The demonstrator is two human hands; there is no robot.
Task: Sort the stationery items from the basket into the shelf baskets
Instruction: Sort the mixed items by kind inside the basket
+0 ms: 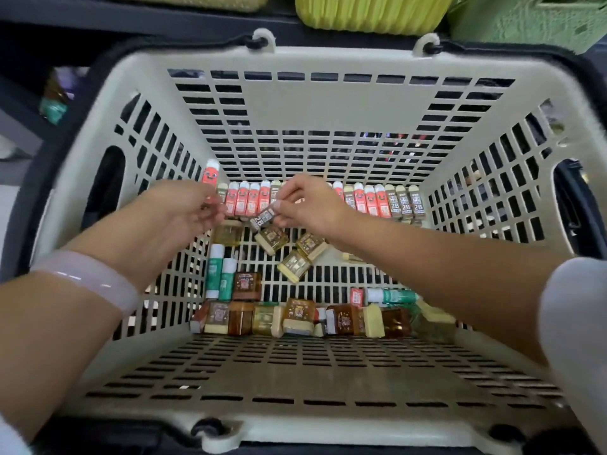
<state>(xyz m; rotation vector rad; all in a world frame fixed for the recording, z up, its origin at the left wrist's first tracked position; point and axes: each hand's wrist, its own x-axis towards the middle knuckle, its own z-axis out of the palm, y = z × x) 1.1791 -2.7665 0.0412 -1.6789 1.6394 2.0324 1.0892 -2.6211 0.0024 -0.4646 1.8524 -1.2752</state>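
Observation:
I look down into a beige slotted basket (305,372). Along its far wall lies a row of red erasers (244,201) and brown 2B lead boxes (405,203). My right hand (307,205) pinches one brown 2B box (262,218) above that row. My left hand (184,213), with a pale bangle on the wrist, holds a red eraser (209,174) that sticks up past its fingers. Amber and cream sharpener boxes (272,239) lie scattered in the middle and lined along the near side. Green glue sticks (221,274) lie at the left.
Yellow-green shelf baskets (371,11) and a paler green woven one (538,21) stand on the dark shelf behind the basket. Another green glue stick (391,295) lies under my right forearm. The basket's dark handles hang at both sides.

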